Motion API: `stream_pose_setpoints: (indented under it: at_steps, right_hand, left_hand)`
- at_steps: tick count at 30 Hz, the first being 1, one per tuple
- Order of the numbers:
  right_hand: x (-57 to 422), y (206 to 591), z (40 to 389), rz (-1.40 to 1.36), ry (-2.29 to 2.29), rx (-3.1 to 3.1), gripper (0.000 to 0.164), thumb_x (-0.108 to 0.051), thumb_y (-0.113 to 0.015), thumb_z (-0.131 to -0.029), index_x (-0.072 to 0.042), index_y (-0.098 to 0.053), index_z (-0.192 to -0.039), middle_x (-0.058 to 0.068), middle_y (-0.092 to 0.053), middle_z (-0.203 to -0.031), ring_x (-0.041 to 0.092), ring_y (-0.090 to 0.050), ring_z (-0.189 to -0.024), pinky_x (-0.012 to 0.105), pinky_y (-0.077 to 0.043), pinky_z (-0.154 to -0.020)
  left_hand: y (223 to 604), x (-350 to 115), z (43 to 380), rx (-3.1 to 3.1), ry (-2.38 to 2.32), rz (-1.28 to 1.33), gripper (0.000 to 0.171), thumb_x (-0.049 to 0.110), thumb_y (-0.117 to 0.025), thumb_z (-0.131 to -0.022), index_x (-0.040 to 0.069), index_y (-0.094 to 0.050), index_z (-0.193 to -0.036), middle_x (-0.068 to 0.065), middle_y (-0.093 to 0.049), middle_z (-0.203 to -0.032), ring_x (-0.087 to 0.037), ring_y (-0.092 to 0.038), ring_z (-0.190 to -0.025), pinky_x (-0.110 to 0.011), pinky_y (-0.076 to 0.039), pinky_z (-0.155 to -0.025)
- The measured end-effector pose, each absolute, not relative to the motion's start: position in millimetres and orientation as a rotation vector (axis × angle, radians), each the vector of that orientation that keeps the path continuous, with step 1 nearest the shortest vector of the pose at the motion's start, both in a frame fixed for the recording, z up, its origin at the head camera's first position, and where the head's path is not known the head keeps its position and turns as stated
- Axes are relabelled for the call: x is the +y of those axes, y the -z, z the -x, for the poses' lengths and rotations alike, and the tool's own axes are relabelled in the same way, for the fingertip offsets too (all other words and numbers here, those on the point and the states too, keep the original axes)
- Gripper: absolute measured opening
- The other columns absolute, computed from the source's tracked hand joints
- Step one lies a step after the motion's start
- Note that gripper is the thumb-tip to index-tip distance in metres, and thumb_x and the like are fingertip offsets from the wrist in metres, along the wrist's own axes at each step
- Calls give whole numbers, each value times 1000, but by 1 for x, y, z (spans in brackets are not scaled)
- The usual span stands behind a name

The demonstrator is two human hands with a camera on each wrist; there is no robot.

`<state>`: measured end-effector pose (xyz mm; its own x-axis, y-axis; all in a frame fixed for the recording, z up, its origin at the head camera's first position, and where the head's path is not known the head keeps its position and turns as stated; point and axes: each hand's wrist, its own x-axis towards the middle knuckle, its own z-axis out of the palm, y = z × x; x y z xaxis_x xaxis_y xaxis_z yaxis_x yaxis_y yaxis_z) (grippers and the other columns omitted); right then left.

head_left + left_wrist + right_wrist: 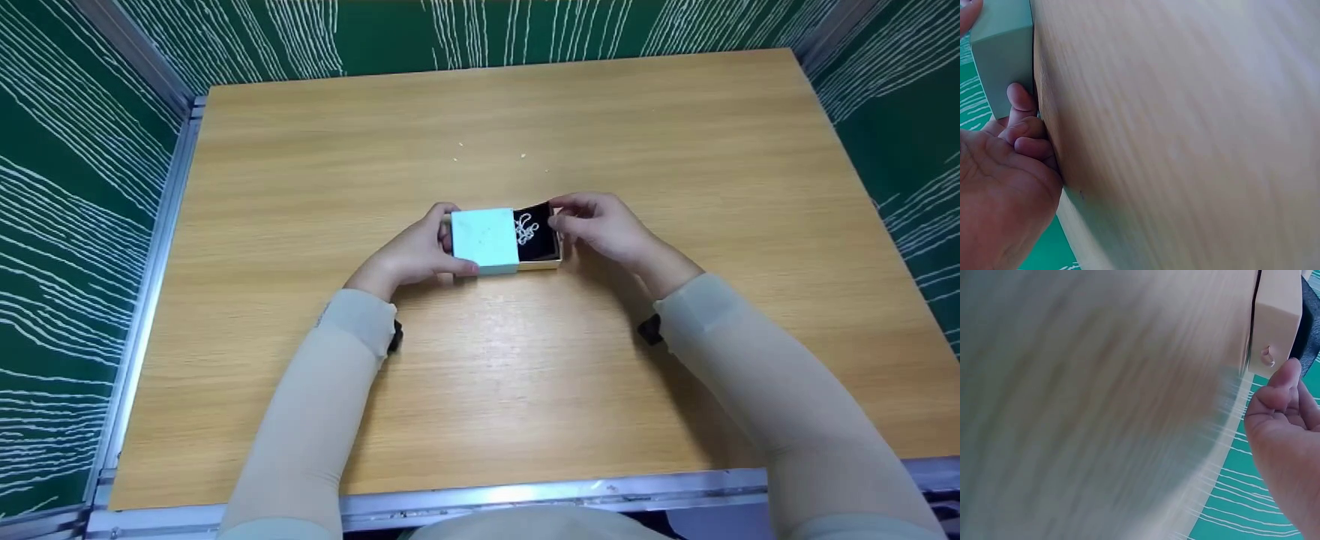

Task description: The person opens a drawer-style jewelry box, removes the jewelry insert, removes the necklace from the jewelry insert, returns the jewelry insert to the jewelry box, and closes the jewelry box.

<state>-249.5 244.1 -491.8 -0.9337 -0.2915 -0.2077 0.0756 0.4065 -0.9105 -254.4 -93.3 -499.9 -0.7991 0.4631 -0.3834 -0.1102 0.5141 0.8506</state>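
Note:
A small jewelry box lies mid-table, its light blue sleeve (484, 240) partly slid off a cream drawer (540, 265). Inside the drawer is a black pad (541, 249) with a silver chain (526, 229) bunched on top. My left hand (420, 251) grips the sleeve from the left, thumb along the near side. My right hand (604, 229) pinches the pad's right edge between thumb and fingers. In the right wrist view the black pad (1310, 326) tilts up out of the drawer, whose end wall bears a small pull loop (1267, 355).
The box sits on a wooden table (375, 420) with a metal rail (555, 491) along the front edge. Several tiny white specks (523, 156) lie beyond the box. Green walls with white streaks (75, 225) enclose the back and sides.

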Motion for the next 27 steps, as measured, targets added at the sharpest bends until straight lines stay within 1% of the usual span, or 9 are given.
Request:
stream_pose_setpoints:
  at_steps: [3,7,12,16,23,27]
  right_hand:
    - [243,491,249,170,1558,2315,54,-22,-76,-108,3,-63,-155,-8,-73,-99,11,-72,-88,25,-58,-90]
    - [242,490,249,158,1583,2292,57,-19,-79,-107,4,-62,-155,-8,-75,-101,13,-72,-80,25,-60,-84]
    - [242,490,249,148,1569,2310,57,-19,-81,-104,1,-64,-155,-10,-77,-96,9,-64,-72,23,-55,-70]
    - [241,489,249,122,1578,2308,55,-18,-82,-103,0,-66,-153,-12,-78,-94,9,-60,-69,23,-53,-67]
    - [242,490,249,22,1697,2200,51,-8,-75,-103,2,-62,-151,-10,-73,-94,9,-61,-75,22,-53,-69]
    - [242,492,249,-15,1790,2142,49,-2,-69,-101,3,-60,-149,-8,-70,-93,7,-57,-72,20,-48,-66]
  left_hand:
    - [500,-93,254,2178,-1277,-290,110,27,-99,-89,22,-27,-172,-6,-60,-142,-21,-58,-130,-41,-42,-125]
    - [500,-93,254,2183,-1269,-290,110,28,-99,-89,22,-27,-172,-6,-60,-144,-21,-57,-132,-42,-41,-128]
    - [500,-93,254,2189,-1259,-286,110,29,-99,-89,22,-27,-172,-5,-61,-147,-21,-57,-135,-42,-40,-130]
    - [499,-92,253,2186,-1265,-288,110,28,-99,-90,21,-26,-172,-6,-60,-147,-21,-57,-135,-42,-40,-131]
    - [499,-92,253,2185,-1263,-288,109,29,-99,-90,22,-27,-171,-6,-60,-147,-21,-57,-135,-42,-40,-130]
    - [500,-93,254,2191,-1263,-292,107,29,-99,-89,23,-28,-170,-6,-59,-143,-22,-56,-132,-41,-40,-128]
